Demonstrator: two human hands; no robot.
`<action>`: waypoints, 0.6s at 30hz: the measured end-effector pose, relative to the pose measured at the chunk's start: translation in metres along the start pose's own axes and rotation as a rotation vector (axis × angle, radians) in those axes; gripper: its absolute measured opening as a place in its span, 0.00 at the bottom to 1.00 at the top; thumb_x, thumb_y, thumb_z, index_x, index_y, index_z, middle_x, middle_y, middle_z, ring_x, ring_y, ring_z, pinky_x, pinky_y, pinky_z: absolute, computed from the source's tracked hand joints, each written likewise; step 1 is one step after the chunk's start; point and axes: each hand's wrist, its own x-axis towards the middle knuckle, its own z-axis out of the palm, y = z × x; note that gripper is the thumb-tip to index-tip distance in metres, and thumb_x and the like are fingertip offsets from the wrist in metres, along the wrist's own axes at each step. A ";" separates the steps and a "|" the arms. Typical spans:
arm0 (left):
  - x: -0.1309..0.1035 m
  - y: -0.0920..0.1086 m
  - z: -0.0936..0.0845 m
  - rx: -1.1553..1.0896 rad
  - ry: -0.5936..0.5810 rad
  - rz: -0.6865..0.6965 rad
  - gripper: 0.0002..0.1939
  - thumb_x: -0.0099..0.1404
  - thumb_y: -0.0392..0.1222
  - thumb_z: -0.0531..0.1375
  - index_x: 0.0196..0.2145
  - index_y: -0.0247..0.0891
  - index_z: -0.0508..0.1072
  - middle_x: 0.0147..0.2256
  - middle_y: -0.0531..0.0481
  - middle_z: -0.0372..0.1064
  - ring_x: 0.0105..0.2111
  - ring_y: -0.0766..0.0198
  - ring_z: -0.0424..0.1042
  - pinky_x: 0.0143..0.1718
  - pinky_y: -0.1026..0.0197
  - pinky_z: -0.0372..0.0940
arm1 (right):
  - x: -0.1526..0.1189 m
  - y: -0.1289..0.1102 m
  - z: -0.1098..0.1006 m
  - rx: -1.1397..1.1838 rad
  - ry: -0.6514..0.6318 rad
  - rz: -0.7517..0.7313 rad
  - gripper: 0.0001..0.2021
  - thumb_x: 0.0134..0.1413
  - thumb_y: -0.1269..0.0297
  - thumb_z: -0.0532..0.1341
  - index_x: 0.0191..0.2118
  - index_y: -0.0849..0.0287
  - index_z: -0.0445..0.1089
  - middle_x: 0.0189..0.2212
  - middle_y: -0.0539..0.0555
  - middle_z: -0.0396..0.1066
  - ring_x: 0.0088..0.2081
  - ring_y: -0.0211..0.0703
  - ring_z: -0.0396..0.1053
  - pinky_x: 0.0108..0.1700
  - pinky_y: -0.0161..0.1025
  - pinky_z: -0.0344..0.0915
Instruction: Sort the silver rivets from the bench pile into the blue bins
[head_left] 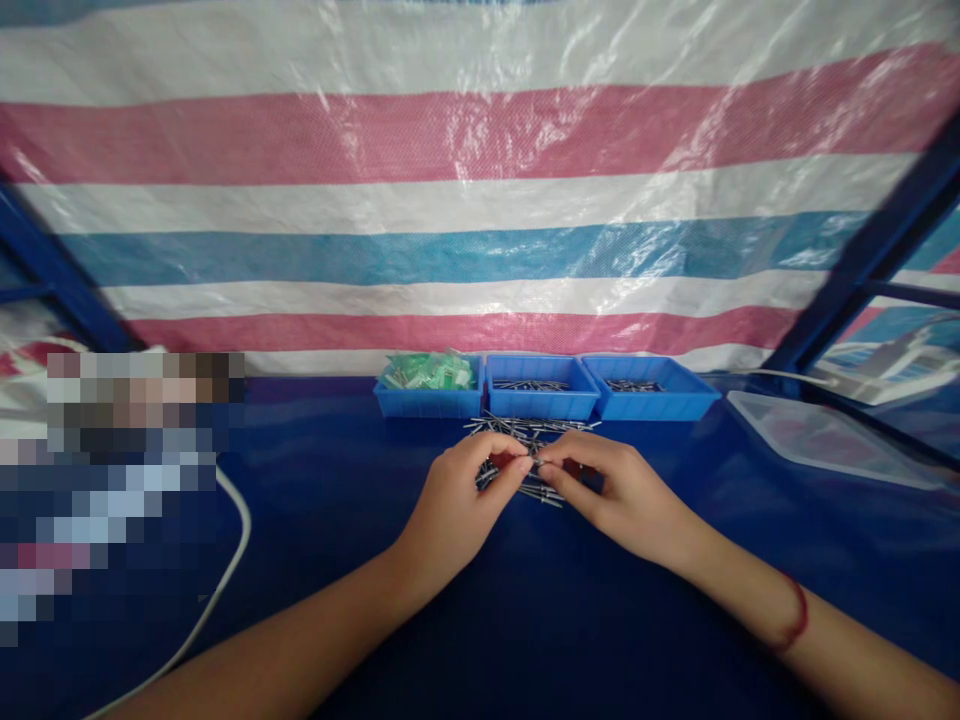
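Striped sheet (465, 140): hangs behind the blue bench (465, 630). Left hand (457, 500) and right hand (637, 490): near each other over the bench, thumb and index fingertips of each pinched closed on one small metal piece. Blue bins: three in a row beyond the hands; left bin (431, 404) holds green-and-clear plastic packets, middle bin (541, 405) and right bin (656, 405) hold thin metal rods. Rod pile (544, 492): loose on the bench, below and around the fingertips; far rods lie mostly crosswise, several near ones slant toward the wearer at their right ends. Small metal piece (535, 462): between the two sets of fingertips, above the pile; long axis appears roughly crosswise, hand to hand. Which end points which way cannot be told, fingers covering much of it.
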 end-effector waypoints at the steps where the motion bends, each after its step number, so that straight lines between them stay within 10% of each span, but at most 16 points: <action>1: 0.000 0.000 0.000 0.000 0.003 0.002 0.03 0.62 0.37 0.58 0.33 0.38 0.72 0.32 0.52 0.73 0.32 0.65 0.71 0.38 0.62 0.64 | 0.000 0.000 0.000 0.001 0.020 -0.001 0.07 0.56 0.67 0.56 0.30 0.58 0.70 0.26 0.50 0.71 0.28 0.36 0.66 0.29 0.33 0.61; 18: -0.002 -0.007 0.005 0.216 -0.042 0.094 0.14 0.63 0.39 0.56 0.48 0.40 0.66 0.40 0.48 0.70 0.43 0.59 0.68 0.46 0.53 0.61 | 0.005 0.005 -0.026 -0.174 0.253 -0.003 0.09 0.56 0.64 0.56 0.30 0.60 0.72 0.26 0.52 0.72 0.28 0.39 0.67 0.31 0.36 0.63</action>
